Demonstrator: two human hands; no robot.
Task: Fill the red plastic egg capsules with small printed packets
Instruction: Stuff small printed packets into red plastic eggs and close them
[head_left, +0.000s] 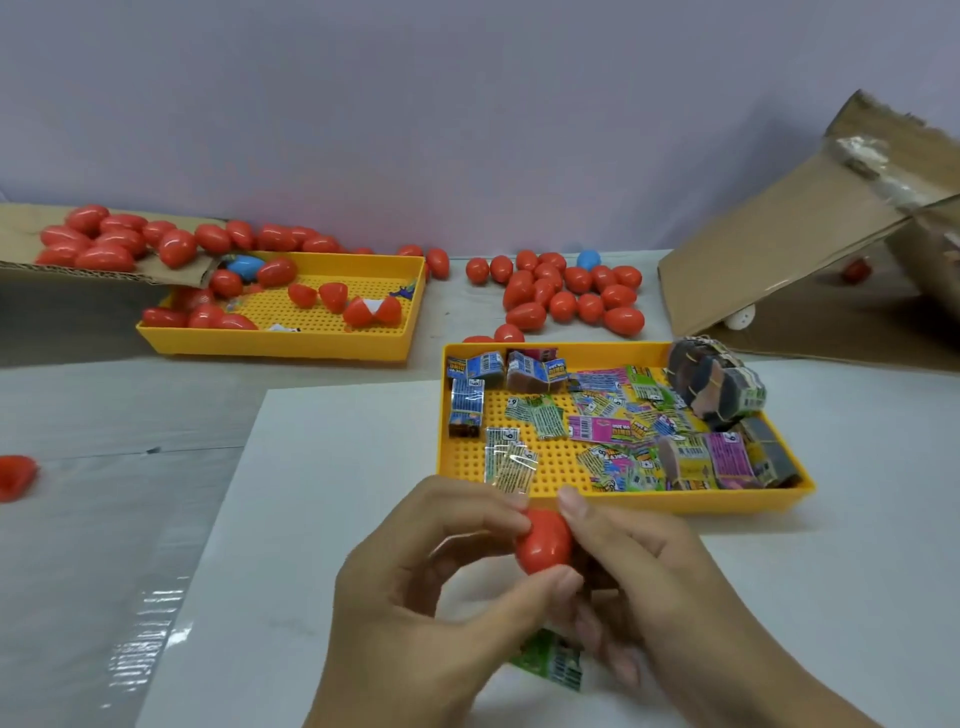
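I pinch the red egg capsule (544, 540) between my left hand (415, 587) and right hand (639, 577) near the packet tray (623, 501), a green packet (553, 662) tucked under my right fingers, ready for filling.

Lighting is bright, even and diffuse from overhead. My hands cast only soft shadows. Glare streaks show on the glossy grey plastic-covered bench (130, 519) at left. Wide-angle distortion bends the frame edges. Far objects look slightly soft; overall sharpness is moderate.
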